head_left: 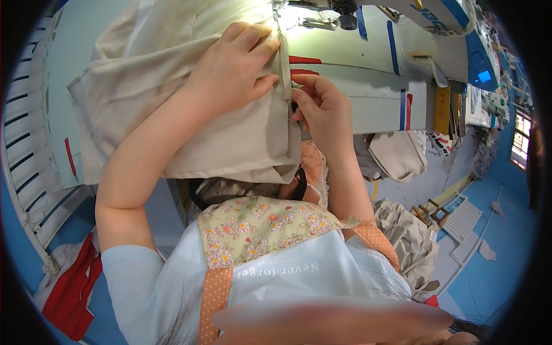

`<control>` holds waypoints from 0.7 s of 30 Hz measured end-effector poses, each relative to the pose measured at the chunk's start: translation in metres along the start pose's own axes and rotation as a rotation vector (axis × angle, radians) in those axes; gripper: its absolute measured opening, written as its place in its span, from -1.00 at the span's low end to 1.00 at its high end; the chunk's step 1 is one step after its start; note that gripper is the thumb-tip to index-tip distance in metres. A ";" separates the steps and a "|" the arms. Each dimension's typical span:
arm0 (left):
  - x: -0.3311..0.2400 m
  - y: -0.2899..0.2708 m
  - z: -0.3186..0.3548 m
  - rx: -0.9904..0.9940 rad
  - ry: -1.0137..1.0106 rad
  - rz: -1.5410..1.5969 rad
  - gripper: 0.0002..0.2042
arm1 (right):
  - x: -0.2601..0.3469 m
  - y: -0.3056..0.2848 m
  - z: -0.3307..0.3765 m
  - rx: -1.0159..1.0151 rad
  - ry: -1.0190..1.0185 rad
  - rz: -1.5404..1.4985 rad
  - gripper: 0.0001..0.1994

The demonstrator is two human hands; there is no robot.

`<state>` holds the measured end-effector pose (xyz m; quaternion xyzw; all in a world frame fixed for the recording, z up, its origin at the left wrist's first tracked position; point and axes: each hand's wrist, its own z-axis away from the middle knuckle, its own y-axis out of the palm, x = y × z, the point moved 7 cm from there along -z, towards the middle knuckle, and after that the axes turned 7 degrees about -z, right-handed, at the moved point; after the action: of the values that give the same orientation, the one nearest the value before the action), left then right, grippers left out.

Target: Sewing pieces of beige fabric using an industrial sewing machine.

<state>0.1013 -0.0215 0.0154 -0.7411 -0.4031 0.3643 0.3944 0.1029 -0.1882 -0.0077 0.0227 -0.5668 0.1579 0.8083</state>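
A large piece of beige cloth point(230, 138) is spread over the sewing machine table, its right edge running up to the lit needle area of the sewing machine point(348, 12). Pressed on that cloth near its right edge is my left hand point(233, 69), fingers apart and slightly bent, thumb spread toward the seam. Beside the edge, lower down, my right hand point(323, 106) pinches the cloth between thumb and forefinger. A small dark thing shows between its curled fingers; its kind is hidden.
Red and blue tape strips point(397, 46) mark the pale table point(368, 86). A white slatted rack point(23, 144) stands left, with red and white cloth point(75, 287) below. More beige cloth point(402, 241) is heaped low on the right, near a small wooden stool point(434, 211).
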 end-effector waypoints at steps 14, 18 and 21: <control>0.001 0.001 -0.002 -0.025 -0.027 0.004 -0.56 | 0.013 0.018 0.013 -0.125 -0.501 0.526 -0.71; 0.004 0.001 -0.004 -0.069 -0.048 0.027 -0.69 | 0.015 0.029 0.023 -0.149 -0.723 0.629 -0.70; 0.005 0.002 -0.003 -0.067 -0.052 0.053 -0.66 | 0.011 0.030 0.024 -0.154 -0.719 0.672 -0.70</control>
<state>0.1067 -0.0185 0.0141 -0.7548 -0.4052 0.3800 0.3489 0.0762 -0.1621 0.0065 -0.1677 -0.7956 0.3495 0.4655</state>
